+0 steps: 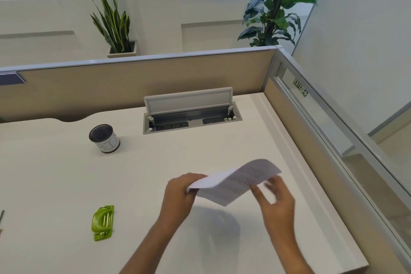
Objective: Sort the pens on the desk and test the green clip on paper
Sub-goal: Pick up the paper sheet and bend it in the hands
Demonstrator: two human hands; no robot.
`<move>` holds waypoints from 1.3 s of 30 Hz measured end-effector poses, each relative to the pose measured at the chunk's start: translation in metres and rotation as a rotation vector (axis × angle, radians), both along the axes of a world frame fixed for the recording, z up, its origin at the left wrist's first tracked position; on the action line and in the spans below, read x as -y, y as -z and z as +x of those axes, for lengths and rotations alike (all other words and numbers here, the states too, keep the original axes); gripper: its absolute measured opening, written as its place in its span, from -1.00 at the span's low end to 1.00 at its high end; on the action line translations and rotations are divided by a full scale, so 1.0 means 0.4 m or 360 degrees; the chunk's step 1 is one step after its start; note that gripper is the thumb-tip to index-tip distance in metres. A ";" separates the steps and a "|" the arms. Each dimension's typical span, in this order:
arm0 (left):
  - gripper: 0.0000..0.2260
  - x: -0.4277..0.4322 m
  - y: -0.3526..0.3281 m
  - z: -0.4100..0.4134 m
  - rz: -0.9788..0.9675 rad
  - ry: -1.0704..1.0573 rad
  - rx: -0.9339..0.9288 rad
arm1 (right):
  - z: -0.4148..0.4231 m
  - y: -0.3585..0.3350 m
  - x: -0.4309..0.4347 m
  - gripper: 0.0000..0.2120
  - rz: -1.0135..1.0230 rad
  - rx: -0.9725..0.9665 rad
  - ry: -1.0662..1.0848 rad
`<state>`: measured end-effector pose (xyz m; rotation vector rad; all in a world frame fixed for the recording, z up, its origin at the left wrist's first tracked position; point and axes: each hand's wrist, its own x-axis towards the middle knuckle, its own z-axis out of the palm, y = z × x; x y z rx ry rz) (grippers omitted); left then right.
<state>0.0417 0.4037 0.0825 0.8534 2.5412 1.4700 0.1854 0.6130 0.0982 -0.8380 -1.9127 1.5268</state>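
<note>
White cubicle desk (pixel 66 184), beige partition (pixel 133 82) along the back and right edges, window and two potted plants behind it, so that was your setup. You had the paper (pixel 233 182) lifted off the worktop over its front-right part. The sheet was bowed and threw a shadow on the surface underneath.

Your left hand (pixel 180 196) had its fingers curled round the sheet's left corner, properly clamped on it. Your right hand (pixel 275 198) was up at the sheet's right edge, but it was blurred, so honestly I couldn't tell whether it was gripping the paper or only brushing it.

The green clip (pixel 103 222) lay flat on the worktop toward the front-left corner, well apart from the paper and both hands. Toward the back-left stood a white cup (pixel 104 138) with a dark inside, upright. At the middle of the back edge, the cable box (pixel 191 118) sat sunk into the top with its lid flipped up.
</note>
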 end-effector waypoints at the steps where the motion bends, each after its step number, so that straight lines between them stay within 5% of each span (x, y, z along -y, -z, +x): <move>1: -0.65 0.004 -0.020 -0.021 -0.0172 0.0045 -0.0154 | 0.004 -0.036 -0.018 -0.56 0.0306 -0.0017 -0.0005; 5: -0.65 -0.022 -0.085 -0.062 -0.0863 0.0173 -0.0727 | -0.006 -0.147 -0.057 -0.43 0.1522 -0.0012 -0.0363; 8: -0.73 -0.065 -0.117 -0.055 -0.1127 0.0222 -0.0917 | -0.028 -0.166 -0.036 -0.51 0.1665 0.0030 -0.0656; 11: -0.81 -0.080 -0.134 -0.050 -0.1104 0.0206 -0.0973 | -0.032 -0.139 -0.022 -0.74 0.1456 0.0025 -0.0602; 15: -0.87 -0.008 -0.138 -0.091 -0.0708 -0.0058 -0.0735 | -0.009 -0.106 -0.048 -0.76 0.0454 -0.0025 -0.0412; 21: -0.89 0.093 -0.092 -0.135 0.0151 -0.0054 0.0437 | 0.019 -0.058 -0.094 -0.83 -0.0163 -0.0077 -0.0371; 24: -0.80 0.080 -0.060 -0.116 0.0494 -0.0134 0.0646 | 0.011 -0.042 -0.090 -0.87 -0.0259 -0.0081 -0.0265; 29: -0.80 0.051 -0.018 -0.079 0.0673 -0.0253 0.0564 | 0.001 -0.013 -0.074 -0.85 -0.0265 -0.0154 -0.0157; 34: -0.96 0.040 0.074 -0.042 0.0579 -0.0340 0.0709 | 0.009 0.078 -0.036 -0.86 -0.0328 -0.0024 -0.0115; 39: -0.85 0.059 0.145 -0.014 0.0366 -0.0376 0.0724 | 0.024 0.154 -0.017 -0.85 -0.0396 0.0156 -0.0034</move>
